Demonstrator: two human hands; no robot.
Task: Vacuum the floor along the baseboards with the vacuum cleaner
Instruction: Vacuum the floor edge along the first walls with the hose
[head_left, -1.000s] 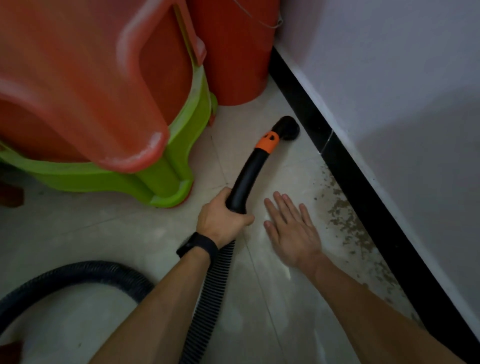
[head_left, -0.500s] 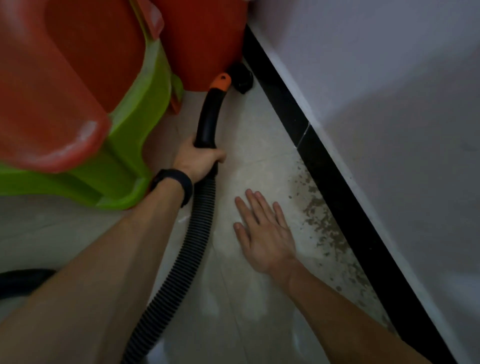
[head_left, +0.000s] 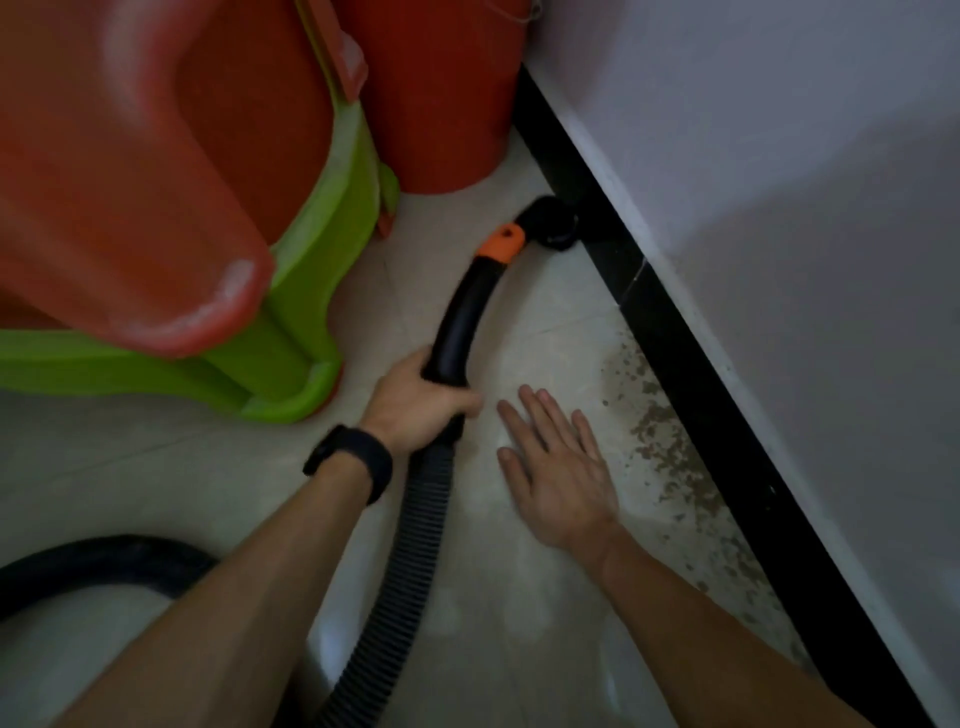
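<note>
The left hand (head_left: 415, 410) is wrapped around the black vacuum tube (head_left: 462, 322). The tube's nozzle (head_left: 550, 221) lies at one o'clock from that hand, seemingly touching the black baseboard (head_left: 675, 332). At three o'clock of it, the right hand (head_left: 556, 467) lies flat on the floor (head_left: 545, 322), fingers straight and slightly spread.

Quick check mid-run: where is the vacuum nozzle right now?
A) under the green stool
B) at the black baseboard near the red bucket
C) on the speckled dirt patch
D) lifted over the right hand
B: the nozzle sits at the foot of the black baseboard, just short of the red bucket; the speckled dirt patch lies nearer the person, beside the flat right hand.
</note>
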